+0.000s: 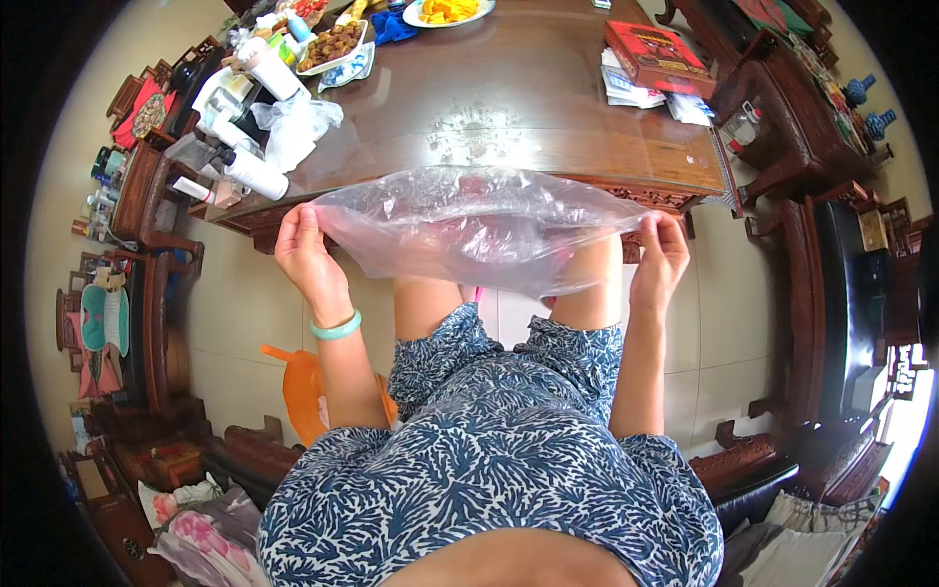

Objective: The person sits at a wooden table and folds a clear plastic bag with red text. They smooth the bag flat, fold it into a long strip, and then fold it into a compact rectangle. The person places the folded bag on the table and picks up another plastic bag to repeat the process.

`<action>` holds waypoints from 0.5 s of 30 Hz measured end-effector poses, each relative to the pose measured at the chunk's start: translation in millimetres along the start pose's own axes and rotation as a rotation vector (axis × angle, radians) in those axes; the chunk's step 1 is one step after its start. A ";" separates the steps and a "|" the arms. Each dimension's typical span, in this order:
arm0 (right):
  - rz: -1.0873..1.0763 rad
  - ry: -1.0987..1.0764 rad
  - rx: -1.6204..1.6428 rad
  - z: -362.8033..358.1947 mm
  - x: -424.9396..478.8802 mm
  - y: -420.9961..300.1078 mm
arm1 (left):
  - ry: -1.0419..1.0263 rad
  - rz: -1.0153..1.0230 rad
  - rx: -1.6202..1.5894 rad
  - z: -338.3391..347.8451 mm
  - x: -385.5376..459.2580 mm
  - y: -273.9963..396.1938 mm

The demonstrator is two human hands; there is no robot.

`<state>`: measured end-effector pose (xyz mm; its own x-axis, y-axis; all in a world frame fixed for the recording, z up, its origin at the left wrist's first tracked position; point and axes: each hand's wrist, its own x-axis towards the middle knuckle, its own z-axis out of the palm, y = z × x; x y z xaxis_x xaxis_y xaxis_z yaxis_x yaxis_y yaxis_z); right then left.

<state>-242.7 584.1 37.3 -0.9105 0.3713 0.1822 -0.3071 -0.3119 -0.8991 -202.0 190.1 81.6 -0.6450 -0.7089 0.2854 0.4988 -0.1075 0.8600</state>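
A clear plastic bag is stretched sideways above my knees, just in front of the table edge. My left hand pinches its left corner between thumb and fingers; a pale green bangle circles that wrist. At the opposite corner my right hand grips the film the same way. The bag looks flat and wrinkled, with glare on it, and my thighs show through. I cannot tell which edge is its mouth.
A glass-topped wooden table lies ahead. White bottles, crumpled plastic, a tray of brown fruit and a plate of cut yellow fruit stand on it. A red box rests on papers at right. An orange bin stands at my left.
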 end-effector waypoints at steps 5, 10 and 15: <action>0.122 0.007 0.255 -24.5 10.0 12.0 | 0.034 -0.050 -0.020 -4.5 -0.8 -4.5; 0.025 0.019 0.027 -26.0 19.8 -5.1 | 0.011 -0.053 0.222 2.2 5.4 -0.9; 0.145 -0.049 -0.225 -14.6 56.0 -37.0 | -0.171 -0.230 0.350 9.4 25.1 4.0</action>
<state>-278.3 629.2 75.0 -0.9546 0.2921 0.0593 -0.1082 -0.1541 -0.9821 -221.6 178.4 96.1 -0.8171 -0.5658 0.1106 0.1244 0.0143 0.9921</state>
